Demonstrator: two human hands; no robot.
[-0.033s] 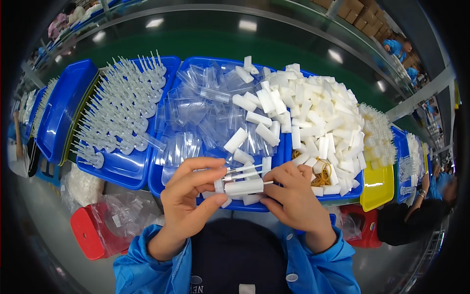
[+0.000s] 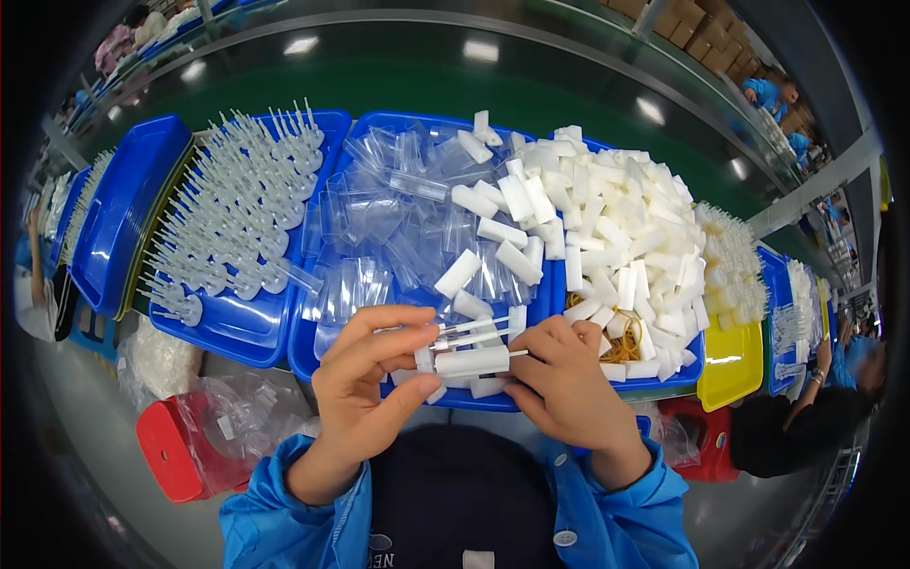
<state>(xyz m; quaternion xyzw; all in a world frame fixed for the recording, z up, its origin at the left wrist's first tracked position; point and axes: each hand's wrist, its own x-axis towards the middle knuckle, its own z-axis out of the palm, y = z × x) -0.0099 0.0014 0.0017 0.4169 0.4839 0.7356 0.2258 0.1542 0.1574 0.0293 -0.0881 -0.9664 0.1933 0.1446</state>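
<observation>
In front of my body, my left hand (image 2: 365, 384) grips the round base of a translucent plastic part with several thin rods (image 2: 424, 360). Its rods point to the right. A white foam block (image 2: 472, 361) sits around the nearest rod, whose thin tip sticks out past the block's right end. My right hand (image 2: 578, 389) is closed at that end, fingers and thumb bent around the rod tips; the exact contact is partly hidden. Beneath both hands lies a blue tray (image 2: 327, 171) of clear plastic sleeves (image 2: 374, 204) and loose foam blocks.
At left, a blue tray (image 2: 242, 341) holds many rodded parts (image 2: 237, 209). White foam blocks (image 2: 607, 209) are heaped at right, beside brown rubber bands (image 2: 623, 339) and a yellow tray (image 2: 732, 365). Red stools (image 2: 175, 450) stand below. Behind runs a green conveyor (image 2: 417, 81).
</observation>
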